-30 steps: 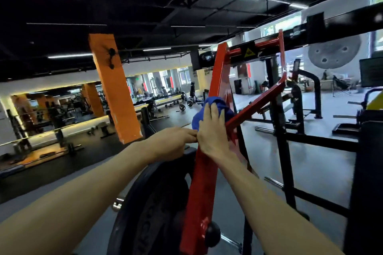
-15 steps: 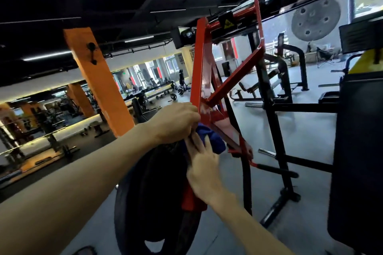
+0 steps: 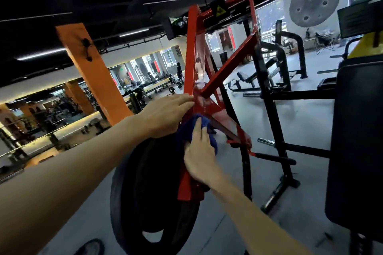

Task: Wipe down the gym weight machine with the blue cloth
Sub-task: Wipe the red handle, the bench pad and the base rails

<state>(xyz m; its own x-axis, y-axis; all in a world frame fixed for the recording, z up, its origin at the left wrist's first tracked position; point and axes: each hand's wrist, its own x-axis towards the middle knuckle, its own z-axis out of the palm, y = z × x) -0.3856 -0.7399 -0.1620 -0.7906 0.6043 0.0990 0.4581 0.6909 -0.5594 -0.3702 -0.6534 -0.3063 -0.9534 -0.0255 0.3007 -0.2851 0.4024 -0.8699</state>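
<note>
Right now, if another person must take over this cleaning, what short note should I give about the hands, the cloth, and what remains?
Left hand: fingers straight, resting on the red frame at the joint of its bars.
Right hand: fingers flat, pressing the blue cloth against the frame just below that joint, above the black weight plate.
Done: the upright bar above the joint looks shiny, possibly already wiped; I cannot confirm it.
Left: the lower red bar, the diagonal brace, the weight plate, and the black parts of the machine.
</note>
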